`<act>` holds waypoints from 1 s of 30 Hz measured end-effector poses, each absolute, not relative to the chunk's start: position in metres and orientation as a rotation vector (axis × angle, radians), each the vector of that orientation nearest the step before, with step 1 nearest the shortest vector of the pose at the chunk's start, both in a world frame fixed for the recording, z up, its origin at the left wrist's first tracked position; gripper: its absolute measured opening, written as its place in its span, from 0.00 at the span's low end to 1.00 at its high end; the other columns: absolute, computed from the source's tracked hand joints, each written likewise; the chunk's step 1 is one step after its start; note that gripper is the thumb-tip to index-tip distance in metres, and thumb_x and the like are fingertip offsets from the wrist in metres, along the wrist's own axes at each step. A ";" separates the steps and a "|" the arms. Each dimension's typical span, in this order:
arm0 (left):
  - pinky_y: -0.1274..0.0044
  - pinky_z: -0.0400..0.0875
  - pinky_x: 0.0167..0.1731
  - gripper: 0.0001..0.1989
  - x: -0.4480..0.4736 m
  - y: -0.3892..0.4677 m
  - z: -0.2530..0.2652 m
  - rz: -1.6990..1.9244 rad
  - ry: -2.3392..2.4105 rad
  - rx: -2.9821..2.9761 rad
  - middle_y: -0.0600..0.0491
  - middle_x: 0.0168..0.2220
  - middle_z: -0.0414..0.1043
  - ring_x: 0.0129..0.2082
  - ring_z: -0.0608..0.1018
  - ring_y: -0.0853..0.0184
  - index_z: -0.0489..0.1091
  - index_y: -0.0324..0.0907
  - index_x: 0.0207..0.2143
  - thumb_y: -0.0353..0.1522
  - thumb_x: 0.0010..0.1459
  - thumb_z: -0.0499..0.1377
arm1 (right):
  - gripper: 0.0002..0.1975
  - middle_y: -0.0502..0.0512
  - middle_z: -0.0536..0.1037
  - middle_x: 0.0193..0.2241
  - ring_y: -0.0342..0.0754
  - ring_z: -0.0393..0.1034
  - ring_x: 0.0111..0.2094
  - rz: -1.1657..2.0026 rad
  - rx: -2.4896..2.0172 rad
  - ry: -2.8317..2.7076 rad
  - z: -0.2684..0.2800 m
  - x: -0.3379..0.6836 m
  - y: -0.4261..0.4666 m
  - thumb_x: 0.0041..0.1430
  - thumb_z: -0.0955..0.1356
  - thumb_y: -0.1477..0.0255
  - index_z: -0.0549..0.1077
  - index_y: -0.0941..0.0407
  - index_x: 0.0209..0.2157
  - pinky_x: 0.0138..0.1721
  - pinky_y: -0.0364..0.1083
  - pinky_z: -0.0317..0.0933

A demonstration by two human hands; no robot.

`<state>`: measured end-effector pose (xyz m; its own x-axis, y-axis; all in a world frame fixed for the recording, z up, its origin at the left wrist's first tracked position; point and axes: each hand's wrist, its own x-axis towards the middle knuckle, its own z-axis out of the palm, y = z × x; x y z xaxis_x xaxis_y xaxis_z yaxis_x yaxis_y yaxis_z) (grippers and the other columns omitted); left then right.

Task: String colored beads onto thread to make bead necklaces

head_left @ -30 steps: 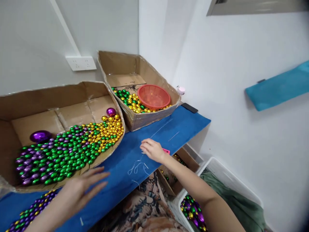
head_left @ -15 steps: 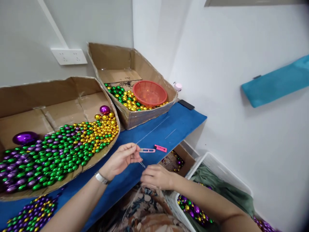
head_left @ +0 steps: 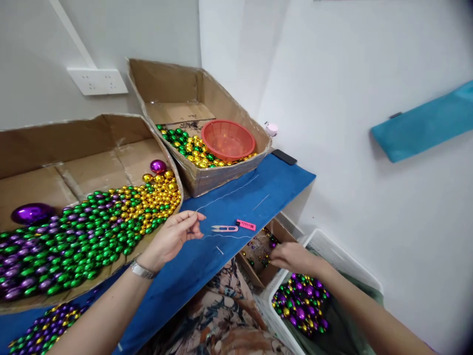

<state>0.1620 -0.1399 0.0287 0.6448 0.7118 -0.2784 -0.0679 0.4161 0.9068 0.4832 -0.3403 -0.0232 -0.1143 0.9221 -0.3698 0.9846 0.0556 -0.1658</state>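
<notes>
Above the blue table, my left hand (head_left: 184, 231) is closed in a pinch on a thin white thread (head_left: 229, 236). One stretch of the thread runs back across the cloth toward the far box, and another crosses to the right. My right hand (head_left: 290, 256) is out past the table edge, near a small box of loose beads (head_left: 262, 254). Its fingers are pressed together, and the thread leads toward them; the fingertips show poorly. Between my hands lie thread snips (head_left: 225, 229) with a pink handle, a pink lighter-like item (head_left: 246, 225) and a short white sliver (head_left: 219, 250).
Two cardboard boxes stand on the blue table (head_left: 291, 175): a left one (head_left: 111, 128) heaped with green, gold and purple beads, and a far one (head_left: 207, 180) holding beads and a red bowl (head_left: 229, 140). A white basket (head_left: 354, 261) with bead strings stands lower right.
My right hand has moved away to the right, past the table edge, stretching thread between the hands. My left hand has shifted slightly left and let go of the snips, which lie on the table.
</notes>
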 end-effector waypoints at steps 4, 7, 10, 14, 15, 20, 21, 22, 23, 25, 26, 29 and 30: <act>0.77 0.70 0.32 0.14 0.172 -0.155 0.039 0.491 0.710 1.167 0.55 0.24 0.68 0.26 0.71 0.71 0.75 0.38 0.37 0.41 0.57 0.61 | 0.16 0.56 0.74 0.50 0.46 0.69 0.51 -0.670 1.993 2.968 0.031 0.417 -0.263 0.69 0.58 0.65 0.68 0.52 0.53 0.51 0.46 0.63; 0.78 0.68 0.31 0.14 0.171 -0.166 0.045 0.491 0.690 1.181 0.54 0.25 0.69 0.26 0.71 0.71 0.75 0.38 0.35 0.41 0.57 0.61 | 0.20 0.59 0.70 0.54 0.45 0.70 0.47 -0.797 1.903 3.225 0.050 0.381 -0.217 0.68 0.60 0.65 0.63 0.54 0.59 0.47 0.46 0.64; 0.76 0.69 0.32 0.12 0.154 -0.176 0.049 0.529 0.695 1.130 0.54 0.23 0.68 0.25 0.71 0.71 0.74 0.38 0.35 0.39 0.58 0.60 | 0.14 0.53 0.76 0.36 0.42 0.71 0.35 -0.930 1.823 3.267 0.048 0.373 -0.190 0.67 0.61 0.64 0.74 0.56 0.42 0.38 0.42 0.64; 0.74 0.71 0.34 0.11 0.108 -0.189 0.048 0.673 0.778 0.996 0.55 0.22 0.66 0.24 0.70 0.71 0.74 0.39 0.35 0.38 0.57 0.61 | 0.19 0.50 0.72 0.26 0.41 0.67 0.30 -0.521 2.296 3.027 0.023 0.402 -0.167 0.66 0.61 0.62 0.72 0.57 0.27 0.34 0.40 0.59; 0.74 0.71 0.34 0.11 0.095 -0.192 0.047 0.727 0.815 0.964 0.55 0.22 0.66 0.24 0.70 0.71 0.74 0.39 0.35 0.38 0.57 0.61 | 0.19 0.50 0.71 0.25 0.41 0.66 0.29 -0.396 2.406 2.900 0.015 0.414 -0.161 0.66 0.60 0.61 0.72 0.56 0.26 0.33 0.40 0.58; 0.75 0.72 0.32 0.11 0.043 -0.203 0.046 0.943 0.973 0.841 0.56 0.21 0.65 0.23 0.69 0.71 0.74 0.39 0.32 0.38 0.54 0.64 | 0.22 0.52 0.70 0.23 0.44 0.65 0.27 -0.184 2.623 2.508 -0.025 0.464 -0.132 0.66 0.58 0.59 0.70 0.56 0.24 0.32 0.41 0.56; 0.75 0.72 0.32 0.11 0.037 -0.205 0.046 0.969 0.990 0.825 0.56 0.21 0.65 0.23 0.69 0.71 0.74 0.39 0.32 0.38 0.53 0.65 | 0.22 0.53 0.70 0.23 0.45 0.66 0.28 -0.169 2.648 2.450 -0.031 0.471 -0.127 0.65 0.58 0.59 0.70 0.56 0.24 0.32 0.42 0.56; 0.76 0.73 0.31 0.11 0.032 -0.206 0.047 0.995 1.008 0.809 0.56 0.21 0.65 0.23 0.69 0.71 0.74 0.39 0.32 0.38 0.52 0.65 | 0.22 0.53 0.71 0.23 0.46 0.66 0.28 -0.155 2.674 2.385 -0.037 0.476 -0.123 0.65 0.58 0.59 0.71 0.56 0.24 0.32 0.42 0.56; 0.76 0.73 0.31 0.11 0.027 -0.208 0.048 1.017 1.024 0.796 0.56 0.21 0.65 0.23 0.69 0.71 0.74 0.39 0.31 0.38 0.51 0.66 | 0.21 0.54 0.71 0.24 0.47 0.67 0.29 -0.143 2.697 2.319 -0.042 0.480 -0.120 0.65 0.58 0.60 0.71 0.56 0.24 0.33 0.42 0.56; 0.76 0.73 0.31 0.11 0.020 -0.211 0.050 1.054 1.055 0.777 0.56 0.20 0.65 0.23 0.69 0.71 0.74 0.39 0.31 0.38 0.49 0.67 | 0.20 0.57 0.73 0.26 0.48 0.68 0.31 -0.124 2.734 2.193 -0.050 0.486 -0.114 0.64 0.59 0.62 0.73 0.57 0.26 0.33 0.43 0.56; 0.76 0.73 0.31 0.11 0.016 -0.212 0.051 1.070 1.068 0.771 0.56 0.20 0.65 0.23 0.70 0.70 0.74 0.39 0.31 0.38 0.49 0.67 | 0.19 0.58 0.74 0.27 0.49 0.69 0.32 -0.119 2.747 2.137 -0.053 0.488 -0.111 0.64 0.59 0.62 0.74 0.57 0.28 0.33 0.44 0.57; 0.76 0.72 0.31 0.11 0.008 -0.215 0.052 1.101 1.096 0.763 0.55 0.20 0.66 0.23 0.71 0.70 0.74 0.39 0.31 0.38 0.49 0.67 | 0.18 0.61 0.76 0.32 0.51 0.71 0.34 -0.124 2.762 2.013 -0.062 0.492 -0.104 0.64 0.60 0.62 0.77 0.57 0.33 0.33 0.45 0.58; 0.76 0.72 0.31 0.11 0.006 -0.216 0.052 1.106 1.103 0.765 0.55 0.20 0.66 0.23 0.71 0.70 0.74 0.39 0.31 0.38 0.49 0.67 | 0.18 0.61 0.76 0.33 0.52 0.72 0.35 -0.129 2.761 1.983 -0.063 0.492 -0.103 0.64 0.60 0.62 0.77 0.57 0.34 0.33 0.45 0.59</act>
<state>0.0064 -0.2158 0.0516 0.0584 0.9526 -0.2986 -0.3011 0.3020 0.9045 0.4919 -0.1029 -0.0632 0.3293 0.9400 0.0894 0.9204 -0.2984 -0.2525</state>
